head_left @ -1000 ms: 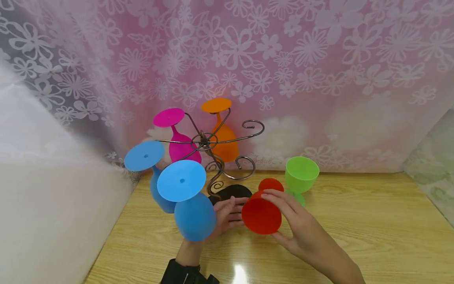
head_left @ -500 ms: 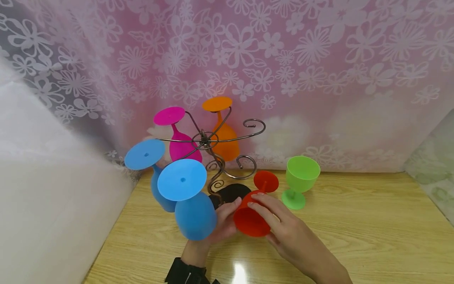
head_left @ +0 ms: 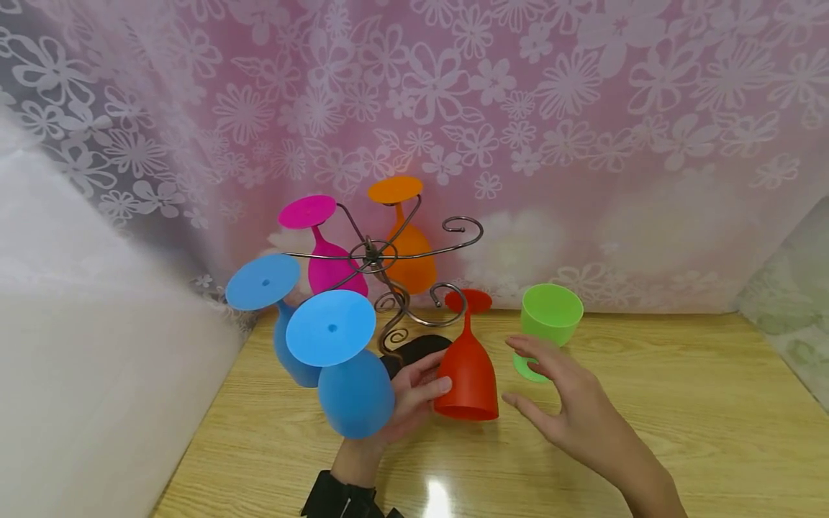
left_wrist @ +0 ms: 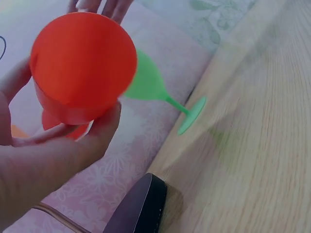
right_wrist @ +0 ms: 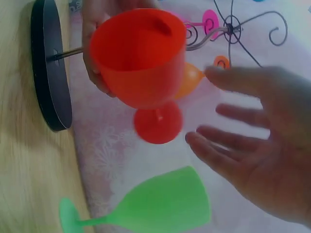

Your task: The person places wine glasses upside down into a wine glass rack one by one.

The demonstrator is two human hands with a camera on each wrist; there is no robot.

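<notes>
My left hand (head_left: 409,404) grips a red plastic goblet (head_left: 468,374) by its bowl, thumb on the near side. The goblet is upside down, rim low and foot up, just in front of the metal rack's lower curl. Apart from it on the right, my right hand (head_left: 575,401) has its fingers spread and holds nothing. In the right wrist view a gap shows between the right fingers and the red goblet (right_wrist: 138,80). A green goblet (head_left: 552,315) stands upright on the table behind the right hand, which partly covers it.
The curled metal rack (head_left: 373,257) stands on a black base (head_left: 421,348). Two blue goblets (head_left: 356,396), a pink one (head_left: 330,267) and an orange one (head_left: 411,265) hang upside down from it. A flowered curtain (head_left: 518,144) hangs behind the wooden table (head_left: 699,403).
The red goblet has turned from tilted, mouth towards me, to nearly upright with its foot up. My right hand has let go of it and moved right; the left hand now holds it.
</notes>
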